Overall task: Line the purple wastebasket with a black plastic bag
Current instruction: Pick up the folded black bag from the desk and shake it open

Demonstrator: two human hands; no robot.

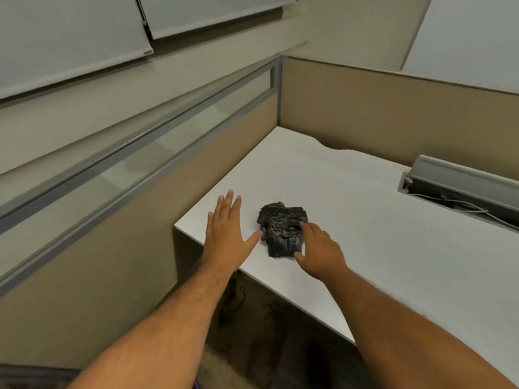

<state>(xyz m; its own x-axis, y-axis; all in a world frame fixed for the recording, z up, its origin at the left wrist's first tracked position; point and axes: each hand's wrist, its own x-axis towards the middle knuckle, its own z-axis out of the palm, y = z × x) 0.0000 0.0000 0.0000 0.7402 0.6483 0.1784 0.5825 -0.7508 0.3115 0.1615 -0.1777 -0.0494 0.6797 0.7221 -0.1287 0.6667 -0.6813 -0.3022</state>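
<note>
The right hand [320, 251] has its grip spread loosely, fingertips resting on the near right edge of the black plastic bag [282, 230], thumb down by its lower corner; nothing is pinched yet. The left hand [227, 234] is flat and open, fingers together and pointing away, its thumb tip just touching the bag's left side. Neither grip is closed on anything.

The bag lies folded into a small crumpled wad on the desk [365, 220], near the front left corner. It looks feather-light, thin and limp, with a slick sheen, so I'd expect it to slide on the smooth top rather than lift if only pushed. A pinch on a loose folded edge, with the other hand holding the wad still, seems the surest hold; once up it should flop and need shaking open to find the mouth.

Around it the desk is bare. Partition panels [393, 113] close the far and left sides, and a cable tray [460, 186] with wires sits well apart to the right. Nothing blocks the bag. A sliver of purple at the bottom edge, by the left forearm, may be the wastebasket [197, 386], but too little shows to say.
</note>
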